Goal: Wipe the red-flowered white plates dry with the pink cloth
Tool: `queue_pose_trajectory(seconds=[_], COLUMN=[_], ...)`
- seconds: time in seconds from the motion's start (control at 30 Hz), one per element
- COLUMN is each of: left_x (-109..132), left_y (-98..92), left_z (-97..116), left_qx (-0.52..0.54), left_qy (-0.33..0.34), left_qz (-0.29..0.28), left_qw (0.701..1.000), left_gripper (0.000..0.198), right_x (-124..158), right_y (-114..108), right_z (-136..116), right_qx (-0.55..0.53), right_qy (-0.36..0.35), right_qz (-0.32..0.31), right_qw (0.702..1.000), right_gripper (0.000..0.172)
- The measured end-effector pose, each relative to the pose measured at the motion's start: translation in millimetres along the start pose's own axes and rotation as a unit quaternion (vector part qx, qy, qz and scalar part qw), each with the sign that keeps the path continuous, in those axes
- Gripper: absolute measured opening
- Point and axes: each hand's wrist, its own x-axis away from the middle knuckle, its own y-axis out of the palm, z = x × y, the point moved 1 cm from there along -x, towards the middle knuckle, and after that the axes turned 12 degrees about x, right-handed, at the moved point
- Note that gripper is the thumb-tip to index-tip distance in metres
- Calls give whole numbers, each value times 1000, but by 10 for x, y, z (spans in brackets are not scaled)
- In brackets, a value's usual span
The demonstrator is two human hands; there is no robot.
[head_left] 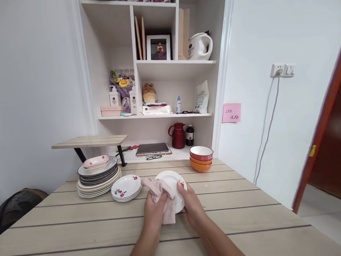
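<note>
Plate: white, round, small red flower at its right rim; plate (pixel 174 182) sits between the 2 hands, ahead of the person, mid-table.
Right grip: right hand (pixel 193 203) clamped on the plate's right rim, thumb on the face; its other fingers mostly hidden.
Left grip: left hand (pixel 154 209) closed on a pink cloth (pixel 169 210), thumb pressing it toward the plate; cloth covers much of the plate's left side.
Key relation (judged): right hand has the rim directly; left hand meets the plate through cloth.
Axis: plate round, no long axis; face tilted up toward the person. Cloth hangs lengthwise toward the near side.
Underside: plate touching table (pixel 246 207) or held above it, cannot tell.
Small stack: matching plates, small stack (pixel 126 186) just left of the cloth, on the left hand's side.
Tall stack: beyond that, tall stack (pixel 98 179) with a dish (pixel 95 161) on top, near the riser (pixel 89 141).
Bowls: 3 nested, bowls (pixel 201 162) ahead and right, apart from the plate.
Room: tight leftward; wider toward the right edge. Near edge out of view.
</note>
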Motion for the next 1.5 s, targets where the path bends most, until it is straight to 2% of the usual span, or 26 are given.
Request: queue_pose_trajectory(seconds=[0.07, 0.13, 0.2, 0.27, 0.37, 0.5, 0.7, 0.83, 0.97, 1.07, 1.17, 1.27, 1.33, 1.4, 1.5], left_x=[7, 17, 34, 54, 55, -5, -99, -98, -59, -24, 9, 41, 53, 44, -14], left_y=[19, 12, -10, -36, -78, -130, -165, -165, -138, -97, -86, -113, -132, -141, -145], left_z=[32, 88, 146, 183, 187, 107, 10, 9, 0, 7, 49, 103, 123, 123, 109], left_qx=[1, -11, -24, -33, -27, 15, 70, 90, 30, 39, 46, 27, 18, 32, 95], left_qy=[6, 2, -34, -92, -121, -79, -35, -30, -26, -18, -64, -147, -193, -205, -164], left_qz=[-2, -16, -46, -79, -93, -66, 43, 83, 41, -18, -60, -120, -149, -143, -73], left_qw=[1000, 1000, 998, 992, 988, 995, 996, 992, 998, 999, 995, 981, 970, 968, 979], left_gripper=[59, 61, 60, 57, 56, 58, 51, 47, 60, 67, 71, 69, 65, 61, 57], right_x=[7, 32, 64, 93, 117, 120, 153, 182, 121, 55, 24, 31, 43, 53, 72], right_y=[-97, -166, -193, -181, -124, -42, 122, 264, 223, 71, -90, -190, -212, -203, -136], right_z=[-131, -226, -266, -264, -223, -151, -31, 59, 87, -26, -191, -296, -316, -308, -270], right_qx=[60, 118, 154, 160, 120, 48, -110, -144, -55, 18, 120, 194, 205, 175, 72], right_qy=[-30, -21, 5, 21, 36, 69, 102, 72, 48, -20, -65, -48, -27, 0, 46], right_qz=[-41, -95, -164, -203, -187, -136, -117, -127, -21, -2, -42, -100, -131, -130, -115], right_qw=[997, 988, 974, 966, 974, 987, 982, 979, 997, 1000, 990, 975, 970, 976, 990], right_gripper=[49, 48, 46, 46, 52, 62, 54, 54, 53, 51, 48, 50, 50, 52, 60])
